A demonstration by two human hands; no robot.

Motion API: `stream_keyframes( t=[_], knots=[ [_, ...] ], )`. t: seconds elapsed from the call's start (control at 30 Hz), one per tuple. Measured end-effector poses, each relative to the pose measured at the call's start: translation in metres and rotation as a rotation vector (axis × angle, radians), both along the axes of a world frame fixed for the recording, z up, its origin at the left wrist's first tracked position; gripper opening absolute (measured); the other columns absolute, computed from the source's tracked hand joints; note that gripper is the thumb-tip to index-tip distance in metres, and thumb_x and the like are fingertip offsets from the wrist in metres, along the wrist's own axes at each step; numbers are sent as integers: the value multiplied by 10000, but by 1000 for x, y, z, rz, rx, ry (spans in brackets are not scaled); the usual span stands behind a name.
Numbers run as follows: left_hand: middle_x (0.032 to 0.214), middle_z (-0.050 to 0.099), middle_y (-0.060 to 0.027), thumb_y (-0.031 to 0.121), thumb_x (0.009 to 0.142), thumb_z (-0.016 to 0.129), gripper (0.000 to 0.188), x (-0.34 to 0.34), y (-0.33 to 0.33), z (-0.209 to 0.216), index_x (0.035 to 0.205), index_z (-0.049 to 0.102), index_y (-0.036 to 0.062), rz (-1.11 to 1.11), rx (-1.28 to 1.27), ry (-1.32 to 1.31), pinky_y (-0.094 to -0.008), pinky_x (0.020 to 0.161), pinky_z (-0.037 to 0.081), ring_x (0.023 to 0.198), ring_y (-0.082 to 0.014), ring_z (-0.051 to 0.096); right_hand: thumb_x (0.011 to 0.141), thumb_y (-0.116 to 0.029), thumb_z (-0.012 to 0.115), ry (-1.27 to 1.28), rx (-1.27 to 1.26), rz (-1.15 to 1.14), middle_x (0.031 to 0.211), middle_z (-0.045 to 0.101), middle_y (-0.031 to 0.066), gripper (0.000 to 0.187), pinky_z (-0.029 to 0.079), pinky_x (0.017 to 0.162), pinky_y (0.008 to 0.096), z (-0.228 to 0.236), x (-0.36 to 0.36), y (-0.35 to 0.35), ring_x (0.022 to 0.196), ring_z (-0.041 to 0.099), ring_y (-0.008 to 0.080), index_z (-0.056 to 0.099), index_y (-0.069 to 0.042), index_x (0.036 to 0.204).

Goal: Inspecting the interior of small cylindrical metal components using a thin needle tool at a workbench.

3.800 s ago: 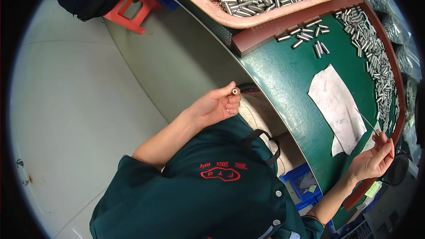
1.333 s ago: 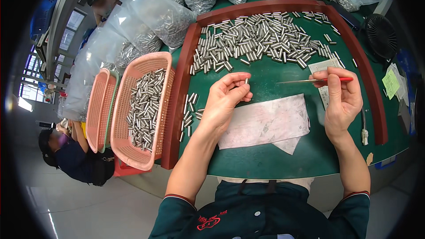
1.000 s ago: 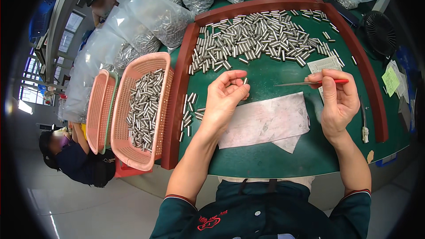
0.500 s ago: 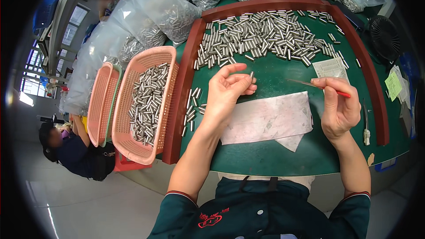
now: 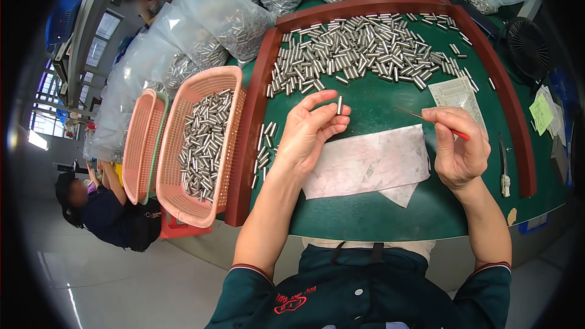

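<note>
A short shiny metal pin (image 5: 340,105) stands upright between the thumb and fingers of my left hand (image 5: 311,127), over the green table mat. My right hand (image 5: 460,146) grips a thin tool with a red handle (image 5: 458,134); its slim pointed metal tip reaches left toward the pin, a gap apart. The exact kind of tool is hard to make out. Under and between my hands lies a folded pinkish-white cloth (image 5: 368,161). Past them spreads a large heap of similar metal pins (image 5: 365,49).
A dark red wooden frame (image 5: 256,116) borders the mat. Left of it, a pink plastic basket (image 5: 167,176) holds many pins. Clear bags of pins (image 5: 228,24) line the back. At right are a printed sheet (image 5: 460,99), a knife-like tool (image 5: 504,167) and a black fan (image 5: 527,52).
The pin in my left hand has turned from mostly hidden to upright and in plain view. My right hand with the red-handled tool has shifted slightly left.
</note>
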State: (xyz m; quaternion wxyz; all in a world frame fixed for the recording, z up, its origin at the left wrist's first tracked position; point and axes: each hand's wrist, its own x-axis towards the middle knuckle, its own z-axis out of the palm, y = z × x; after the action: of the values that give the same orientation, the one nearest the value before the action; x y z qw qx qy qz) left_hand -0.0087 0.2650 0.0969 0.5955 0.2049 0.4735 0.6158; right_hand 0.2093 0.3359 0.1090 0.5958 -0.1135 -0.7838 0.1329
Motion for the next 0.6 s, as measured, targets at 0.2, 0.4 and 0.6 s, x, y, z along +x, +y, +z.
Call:
stream_keyframes(
  t=[0.2,0.4,0.6],
  knots=[
    [882,570,-64,-44,764,610,318,-5,-24,35,1063,501,-38,390,356,855,-205,681,461,762,-98,553,729,99,597,2,8,-27,708,617,144,153,498,530,264,1,2,1,610,617,229,534,53,860],
    [884,580,-117,-19,738,599,250,-40,-63,75,981,547,-40,948,159,2066,-328,759,430,824,-223,556,715,92,616,7,19,-8,705,619,133,165,493,521,261,1,0,-1,599,614,225,539,50,855],
    [777,592,-106,27,781,589,102,-28,-45,63,865,605,-29,711,247,1752,-302,632,438,686,-190,560,712,86,623,16,34,4,709,620,130,166,486,508,259,1,-1,-5,594,612,222,543,48,852]
  ],
)
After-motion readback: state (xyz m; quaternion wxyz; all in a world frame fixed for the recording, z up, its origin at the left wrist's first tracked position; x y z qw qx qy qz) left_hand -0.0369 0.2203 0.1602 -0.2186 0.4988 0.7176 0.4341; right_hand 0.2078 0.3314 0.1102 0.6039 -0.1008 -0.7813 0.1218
